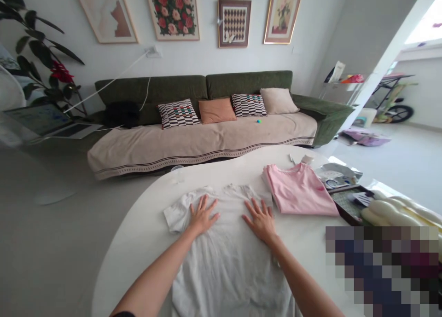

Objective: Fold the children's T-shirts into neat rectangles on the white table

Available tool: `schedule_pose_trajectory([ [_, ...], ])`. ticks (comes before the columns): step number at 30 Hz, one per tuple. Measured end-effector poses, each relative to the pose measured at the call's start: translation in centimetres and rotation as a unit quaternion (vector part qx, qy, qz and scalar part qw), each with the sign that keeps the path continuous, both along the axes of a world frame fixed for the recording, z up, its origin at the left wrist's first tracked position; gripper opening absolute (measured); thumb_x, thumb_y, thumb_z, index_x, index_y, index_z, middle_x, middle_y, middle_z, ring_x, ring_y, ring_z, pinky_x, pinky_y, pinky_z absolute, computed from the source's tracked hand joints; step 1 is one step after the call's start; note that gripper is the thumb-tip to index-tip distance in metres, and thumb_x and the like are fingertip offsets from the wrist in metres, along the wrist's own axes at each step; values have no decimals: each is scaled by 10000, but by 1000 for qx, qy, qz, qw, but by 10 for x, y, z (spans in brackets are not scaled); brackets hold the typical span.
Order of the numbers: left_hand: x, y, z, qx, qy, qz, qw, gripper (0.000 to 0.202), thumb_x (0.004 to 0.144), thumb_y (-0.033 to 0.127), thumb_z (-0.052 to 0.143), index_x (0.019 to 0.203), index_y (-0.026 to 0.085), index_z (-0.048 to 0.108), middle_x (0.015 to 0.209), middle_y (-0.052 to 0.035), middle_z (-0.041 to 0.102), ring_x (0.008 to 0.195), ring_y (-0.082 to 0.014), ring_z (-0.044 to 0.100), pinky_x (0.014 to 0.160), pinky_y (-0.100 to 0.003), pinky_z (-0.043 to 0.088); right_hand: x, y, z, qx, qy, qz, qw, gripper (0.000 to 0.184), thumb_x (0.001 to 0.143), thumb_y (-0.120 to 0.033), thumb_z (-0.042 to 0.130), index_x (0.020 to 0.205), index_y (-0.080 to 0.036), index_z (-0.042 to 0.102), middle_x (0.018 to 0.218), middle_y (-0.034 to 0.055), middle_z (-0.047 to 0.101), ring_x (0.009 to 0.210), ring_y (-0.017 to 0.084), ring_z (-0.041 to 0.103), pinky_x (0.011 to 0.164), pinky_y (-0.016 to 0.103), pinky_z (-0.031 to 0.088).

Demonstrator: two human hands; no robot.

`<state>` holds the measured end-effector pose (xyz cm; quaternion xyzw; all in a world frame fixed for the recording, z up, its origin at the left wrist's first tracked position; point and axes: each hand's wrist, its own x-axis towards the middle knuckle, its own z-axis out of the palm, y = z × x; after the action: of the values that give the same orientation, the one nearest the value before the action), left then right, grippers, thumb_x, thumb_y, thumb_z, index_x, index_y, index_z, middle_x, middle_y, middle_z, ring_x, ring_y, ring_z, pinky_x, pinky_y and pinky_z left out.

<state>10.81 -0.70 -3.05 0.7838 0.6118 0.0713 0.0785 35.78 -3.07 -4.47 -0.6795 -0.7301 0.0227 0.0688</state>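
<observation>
White short-sleeved cotton T-shirt [221,248] lies spread on the pale oval bench [134,266], directly in front of us, with its long axis running straight away from our body. Its round collar [233,187] points forward, toward the sofa, while its hem passes out of view at the bottom of the picture, so we cannot see that end. Our left grip [203,216] rests flat on the shirt just left of the collar, and our right grip [260,221] rests flat just right of it. Both are fully open, fingers spread and palms down, holding nothing, only pressing on the cloth. The left grip is nearer the short sleeve [179,211], which juts out crumpled toward the left; we cannot make out the opposite sleeve clearly. Just beyond the right grip lies a folded pink T-shirt [299,190], close beside the white one, and past it sits a dark-rimmed tray [348,202] holding papers. A small clear glass [177,173] stands near the bench's far edge, ahead of the collar. Behind everything stretches a dark green sofa [248,84].
</observation>
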Motion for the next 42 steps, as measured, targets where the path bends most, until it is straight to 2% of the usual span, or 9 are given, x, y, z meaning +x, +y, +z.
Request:
schedule_pose_trajectory([
  [9, 21, 42, 14, -17, -2, -22, 1000, 513, 861, 494, 347, 1350, 353, 282, 1471, -78, 138, 1331, -315, 115, 980, -622, 114, 14, 26, 22, -38, -15, -13, 999, 530, 890, -502, 258, 1381, -303, 234, 1465, 21, 171, 1334, 294, 82, 1018, 508, 182],
  [14, 20, -24, 18, 50, 2, -59, 997, 528, 886, 428, 315, 1385, 293, 207, 1478, -79, 95, 1343, -295, 48, 1000, -575, 163, -2, -41, 21, 21, -13, 15, 1000, 533, 904, -386, 264, 1396, -186, 215, 1472, 57, 112, 1346, 232, 46, 1046, 449, 172],
  [18, 2, -99, 5, 39, 7, -103, 994, 544, 873, 502, 290, 1382, 363, 156, 1477, -29, 124, 1340, -282, 98, 1011, -552, 188, 7, -107, 2, 27, 4, 45, 999, 531, 885, -477, 279, 1380, -287, 244, 1454, 20, 205, 1335, 226, 134, 1037, 459, 198],
  [22, -8, -122, 3, 23, 5, -70, 997, 555, 846, 539, 335, 1365, 364, 244, 1466, -24, 180, 1330, -300, 141, 1020, -520, 210, 19, -122, 4, 13, 7, 15, 1000, 503, 893, -458, 279, 1370, -302, 255, 1437, 31, 256, 1317, 227, 198, 1016, 519, 194],
  [27, -24, -87, 16, 20, -63, -41, 997, 479, 846, 446, 392, 1266, 227, 461, 1358, -90, 396, 1252, -234, 345, 1015, -363, 295, -33, -143, 38, 34, 49, -23, 998, 432, 861, -259, 385, 1278, -154, 426, 1350, 164, 374, 1254, 289, 306, 980, 521, 255],
  [31, -62, -35, 25, 43, -135, 205, 968, 385, 801, 331, 475, 1132, 150, 553, 1216, -123, 528, 1178, -229, 436, 989, -315, 317, -123, -194, 53, -15, 208, 193, 959, 373, 814, -212, 478, 1186, -241, 482, 1106, 67, 557, 993, 185, 520, 848, 318, 427],
  [33, -81, -11, 27, 31, -148, 297, 943, 368, 779, 306, 494, 1066, 88, 570, 1119, -184, 574, 1116, -282, 490, 928, -355, 367, -161, -212, 51, -59, 218, 259, 939, 437, 718, -341, 618, 1135, -263, 511, 1029, 62, 574, 915, 229, 538, 768, 367, 461],
  [36, -95, 15, 28, 17, -163, 343, 925, 322, 753, 323, 521, 953, 82, 593, 967, -198, 629, 997, -321, 561, 791, -366, 435, -194, -223, 43, -85, 191, 212, 955, 516, 611, -405, 709, 1077, -254, 546, 1010, 91, 572, 902, 293, 534, 746, 463, 447],
  [42, -88, 41, 20, -6, -219, 361, 906, 300, 661, 386, 631, 838, 148, 593, 872, -126, 662, 912, -291, 600, 643, -293, 452, -209, -216, 34, -66, 192, 113, 973, 381, 596, -320, 728, 925, -192, 584, 894, 82, 587, 820, 270, 539, 710, 452, 449],
])
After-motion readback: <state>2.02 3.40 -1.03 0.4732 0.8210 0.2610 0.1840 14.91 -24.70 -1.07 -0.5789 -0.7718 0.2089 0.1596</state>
